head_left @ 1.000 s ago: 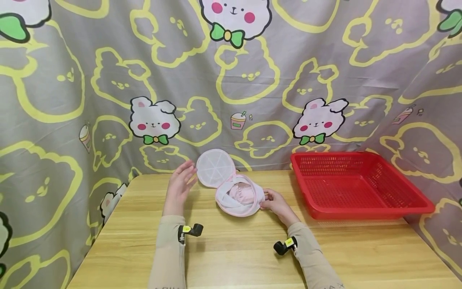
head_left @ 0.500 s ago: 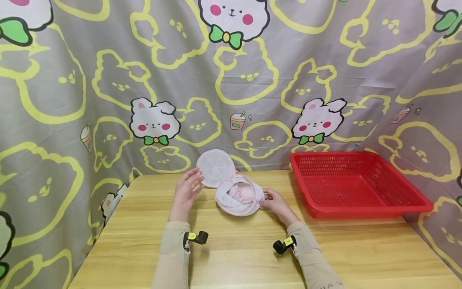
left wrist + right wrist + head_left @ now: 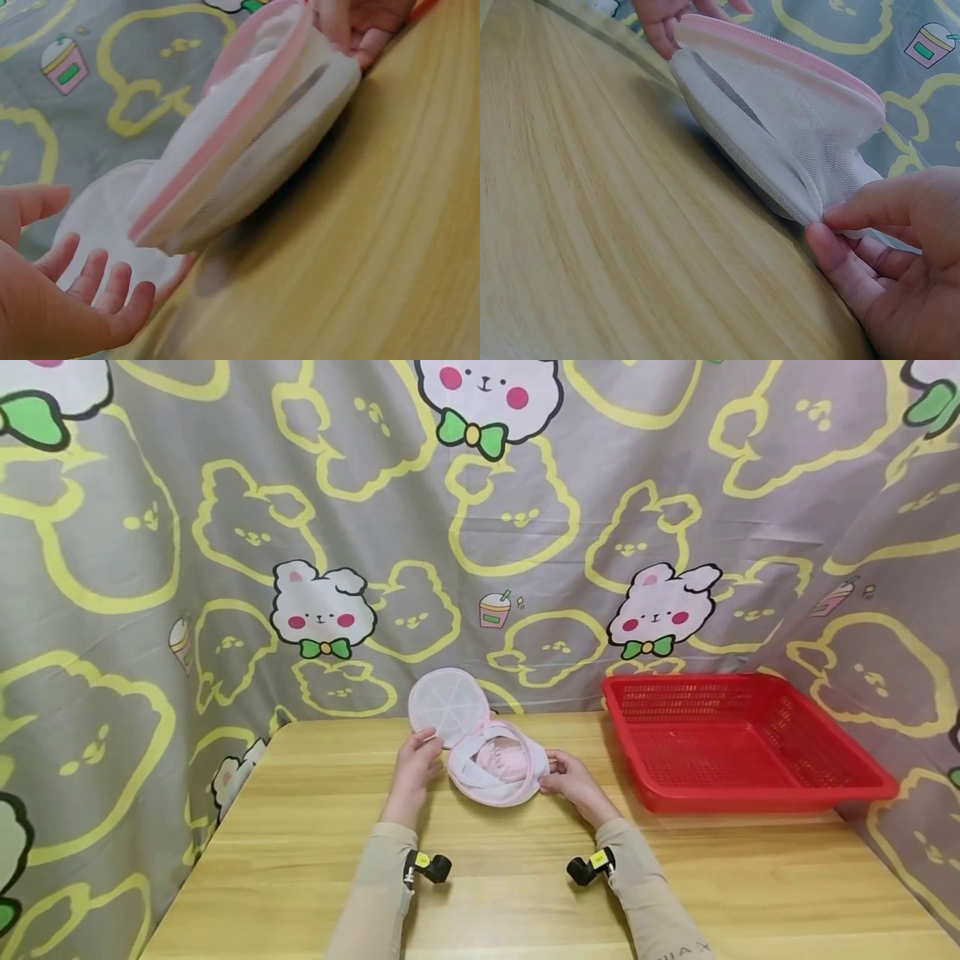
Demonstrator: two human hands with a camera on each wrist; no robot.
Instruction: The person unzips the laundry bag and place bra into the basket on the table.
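A white mesh laundry bag [image 3: 480, 792] with a pink zipper edge lies unzipped on the table. Its round lid [image 3: 448, 703] is folded back to the far left, and a pink fabric item [image 3: 504, 760] shows inside. At the bag's right side, my right hand [image 3: 576, 785] holds on; in the right wrist view, thumb and fingers [image 3: 826, 247] pinch the mesh edge. My left hand [image 3: 414, 770] is by the lid's lower edge, left of the bag. The left wrist view shows its fingers [image 3: 112, 289] loosely spread in front of the lid, holding nothing; contact with the lid cannot be told.
A red plastic basket [image 3: 772, 800] with perforated sides stands at the right on the wooden table [image 3: 502, 902]. Behind the table and along both sides hangs a grey curtain [image 3: 405, 518] with cartoon prints.
My left hand has moved right and slightly nearer, from the lid's left side to its lower edge. The right hand and the bag have stayed in place.
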